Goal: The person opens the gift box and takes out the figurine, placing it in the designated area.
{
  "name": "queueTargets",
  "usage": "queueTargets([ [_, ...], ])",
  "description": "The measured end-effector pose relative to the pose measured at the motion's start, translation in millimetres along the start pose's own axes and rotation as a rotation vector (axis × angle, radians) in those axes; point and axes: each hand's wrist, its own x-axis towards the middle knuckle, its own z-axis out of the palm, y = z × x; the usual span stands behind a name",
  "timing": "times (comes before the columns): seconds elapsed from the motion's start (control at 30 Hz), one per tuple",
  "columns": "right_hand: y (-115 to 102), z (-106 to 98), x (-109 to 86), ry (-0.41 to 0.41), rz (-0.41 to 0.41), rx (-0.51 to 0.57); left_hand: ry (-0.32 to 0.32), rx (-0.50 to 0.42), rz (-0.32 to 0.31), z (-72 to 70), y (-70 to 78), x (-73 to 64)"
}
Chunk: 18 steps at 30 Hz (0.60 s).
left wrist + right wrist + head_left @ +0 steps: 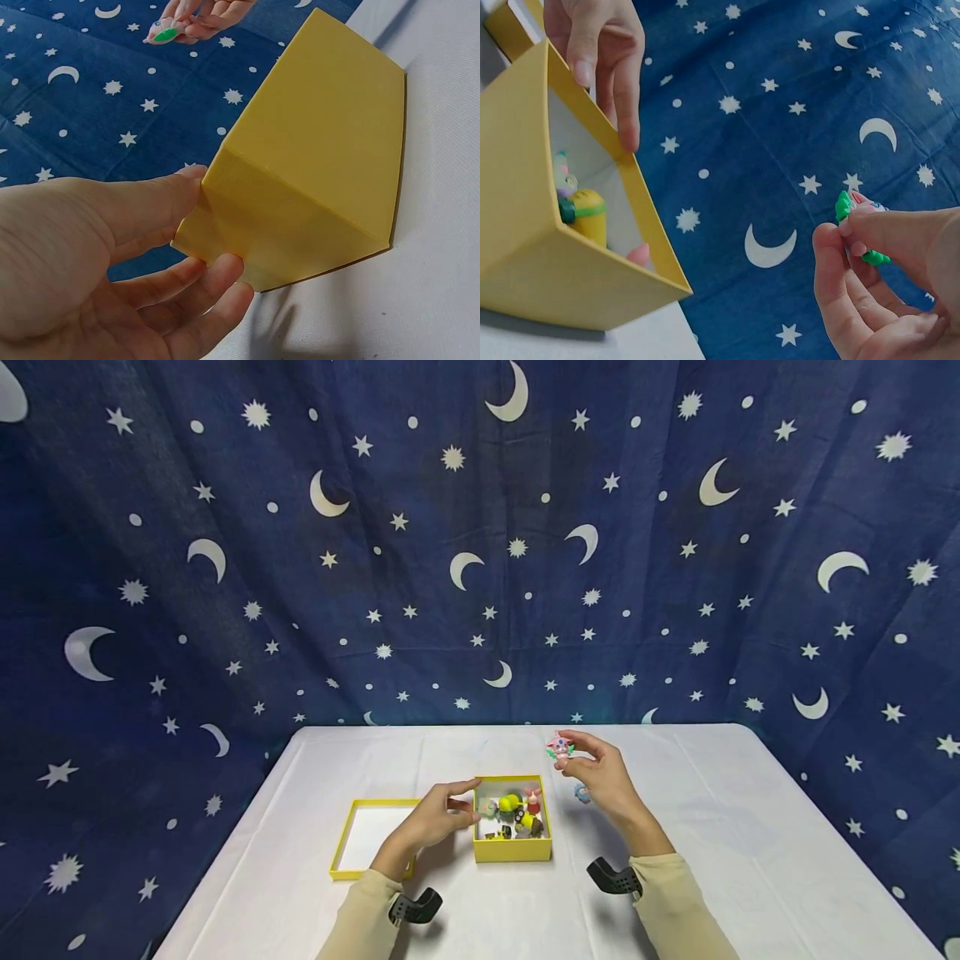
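Note:
My right hand (606, 777) pinches a small pink toy figure (560, 747) with green parts between thumb and fingertips, up above the table. In the right wrist view the fingers partly cover this figure (859, 214). At the left wall of a yellow box (512, 850), my left hand (432, 818) touches the rim and side with relaxed, spread fingers. Inside the box lie several small toys, among them a yellow-and-green figure (510, 802), a pink-and-red figure (533, 801) and a pale green one (488, 808). A small blue figure (582, 792) sits on the table beside the right hand.
A yellow-rimmed lid (347, 839) lies inside-up left of the box, partly behind the left forearm. White cloth covers the table (720, 827). Behind it hangs a dark blue curtain (420, 568) with moons and stars. Each wrist wears a black band.

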Motion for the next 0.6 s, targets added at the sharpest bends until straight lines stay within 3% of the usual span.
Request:
queueTargets([
  [0.27,2.7,-11.0,1.7,0.013,-0.016,-0.051,0.006,0.03,-0.014,-1.4,2.0,-2.0],
  [0.6,6.0,-27.7,-0.7,0.021,-0.041,-0.08,0.001,0.002,-0.008,0.3,6.7,-3.2],
])
